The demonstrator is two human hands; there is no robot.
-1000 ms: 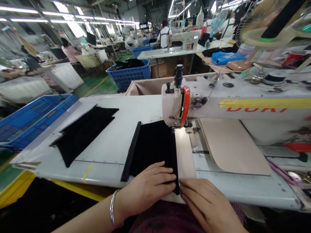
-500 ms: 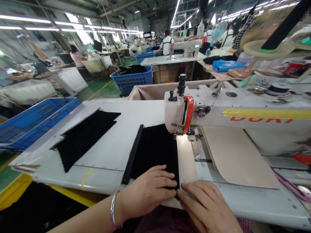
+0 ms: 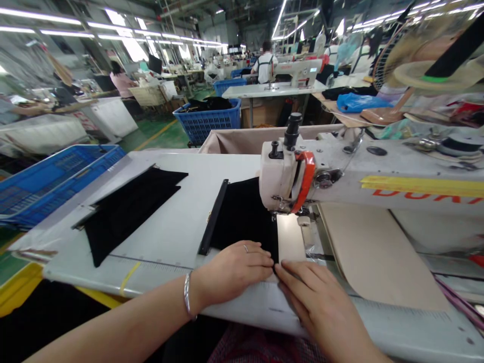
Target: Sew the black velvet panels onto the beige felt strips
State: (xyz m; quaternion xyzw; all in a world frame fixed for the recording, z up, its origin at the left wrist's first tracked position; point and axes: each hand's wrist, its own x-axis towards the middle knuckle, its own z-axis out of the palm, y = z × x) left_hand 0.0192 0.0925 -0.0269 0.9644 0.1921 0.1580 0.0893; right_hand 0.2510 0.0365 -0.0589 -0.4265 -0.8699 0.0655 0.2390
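Observation:
A black fabric piece [image 3: 242,217] with a zipper strip along its left edge lies under the head of a white sewing machine [image 3: 302,174]. My left hand [image 3: 234,269] rests flat on the fabric's near end, fingers stretched out and close together. Beside it, my right hand [image 3: 313,300] lies flat with its fingertips at the fabric's right edge, on the beige strip [image 3: 289,239] that runs up to the needle. The two hands almost touch. Neither hand grips anything.
A second black fabric piece [image 3: 128,209] lies at the table's left. A blue crate [image 3: 49,179] stands past the left edge. A tan sheet [image 3: 374,254] covers the table right of the needle. Other workers, machines and blue baskets fill the hall behind.
The black fabric has fed away from me under the machine head, and both hands have followed it forward along the table. The camera has tilted slightly.

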